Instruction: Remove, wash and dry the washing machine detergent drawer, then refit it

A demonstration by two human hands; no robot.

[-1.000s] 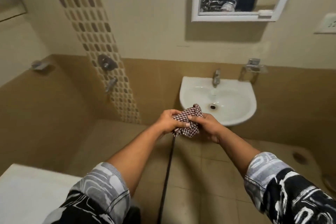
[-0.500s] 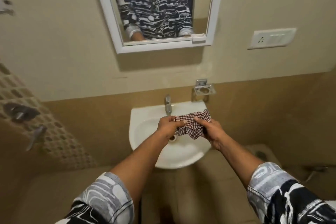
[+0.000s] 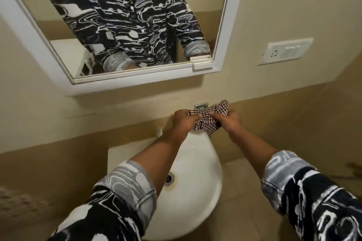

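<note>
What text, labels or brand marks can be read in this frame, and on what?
None readable.
Switch plate: socket holes and rocker switches only, any marking too small to read.
Sleeve: abstract black and white pattern, no letters.
Checked cloth: no tag or label showing.
Basin and mirror frame: no brand mark visible.

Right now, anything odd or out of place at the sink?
Nothing spilled or broken. The left hand and right hand grip a bunched checked cloth near the back edge of the basin. Only oddities: a yellowish stain beside the drain, and no detergent drawer in view.
</note>
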